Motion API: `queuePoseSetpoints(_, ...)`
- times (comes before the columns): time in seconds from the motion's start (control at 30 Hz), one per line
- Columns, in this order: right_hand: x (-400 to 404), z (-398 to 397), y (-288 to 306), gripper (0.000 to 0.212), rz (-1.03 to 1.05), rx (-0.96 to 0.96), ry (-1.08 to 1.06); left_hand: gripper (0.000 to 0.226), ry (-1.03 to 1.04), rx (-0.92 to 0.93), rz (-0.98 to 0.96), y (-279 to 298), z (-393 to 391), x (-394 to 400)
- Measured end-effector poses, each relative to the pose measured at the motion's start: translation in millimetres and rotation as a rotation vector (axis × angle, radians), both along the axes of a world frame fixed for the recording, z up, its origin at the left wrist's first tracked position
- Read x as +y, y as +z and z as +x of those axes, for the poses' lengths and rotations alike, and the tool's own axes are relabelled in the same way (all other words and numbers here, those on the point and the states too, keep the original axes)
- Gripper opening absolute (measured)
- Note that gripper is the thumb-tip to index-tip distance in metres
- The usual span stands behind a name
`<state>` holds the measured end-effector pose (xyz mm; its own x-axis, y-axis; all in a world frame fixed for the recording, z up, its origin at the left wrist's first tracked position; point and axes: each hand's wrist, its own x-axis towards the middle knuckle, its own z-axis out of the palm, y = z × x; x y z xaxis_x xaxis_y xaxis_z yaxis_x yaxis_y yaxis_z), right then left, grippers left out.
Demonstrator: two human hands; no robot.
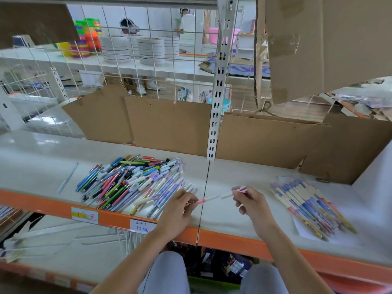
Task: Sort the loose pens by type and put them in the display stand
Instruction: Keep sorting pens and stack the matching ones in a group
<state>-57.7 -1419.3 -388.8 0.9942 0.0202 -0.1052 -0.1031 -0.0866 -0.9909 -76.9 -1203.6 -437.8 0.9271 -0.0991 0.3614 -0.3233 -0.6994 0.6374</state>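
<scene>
A mixed pile of loose pens [131,183] lies on the white shelf [233,215], left of centre. My left hand [180,209] pinches a white pen with a pink grip [209,199], its tip pointing right. My right hand [250,200] holds a white pen with a pink end [228,195], pointing left toward the other pen. The two pen tips are close, with a small gap between them. A sorted row of patterned pens [309,206] lies side by side on white paper at the right. No display stand is in view.
A single clear pen [67,178] lies alone at the far left. Cardboard sheets [169,124] line the shelf's back, behind a slotted metal upright [216,115]. More cardboard [318,43] hangs overhead at the right. The shelf's front edge is orange [233,238], with price labels [141,226].
</scene>
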Motion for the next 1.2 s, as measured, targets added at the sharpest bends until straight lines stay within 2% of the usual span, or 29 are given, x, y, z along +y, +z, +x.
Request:
queuePoseSetpoints(0.17,0,0,2,0.013,0.143,-0.037,-0.059,0.01,-0.01,-0.021,-0.022,5,-1,-1)
queuePoseSetpoints(0.43,4,-4,4,0.011,0.109,0.018,0.101,0.012,-0.047,-0.018,-0.032,10,-5,-5)
queuePoseSetpoints(0.57,14,-9,6,0.013,0.182,0.088,0.147,0.016,-0.093,0.017,-0.08,21,-7,-18)
queuePoseSetpoints(0.7,22,-10,10,0.015,0.307,0.109,0.089,0.023,-0.07,0.019,-0.03,28,-5,-28)
queuePoseSetpoints(0.77,25,-10,12,0.018,0.286,0.071,0.034,0.025,-0.054,0.079,-0.033,33,-4,-35)
queuePoseSetpoints(0.93,28,-13,13,0.023,0.296,-0.01,-0.015,0.029,-0.066,0.304,-0.195,58,-1,-52)
queuePoseSetpoints(1.1,14,-10,16,0.022,0.209,-0.037,0.065,0.03,-0.155,0.63,-0.683,63,-5,-62)
queuePoseSetpoints(1.13,12,-12,15,0.021,0.199,-0.031,0.081,0.031,-0.166,0.637,-0.712,62,-4,-68)
queuePoseSetpoints(1.17,11,-14,12,0.021,0.195,-0.021,0.089,0.033,-0.155,0.603,-0.66,61,-2,-74)
queuePoseSetpoints(1.2,8,-15,9,0.022,0.186,-0.01,0.082,0.034,-0.122,0.523,-0.529,57,0,-79)
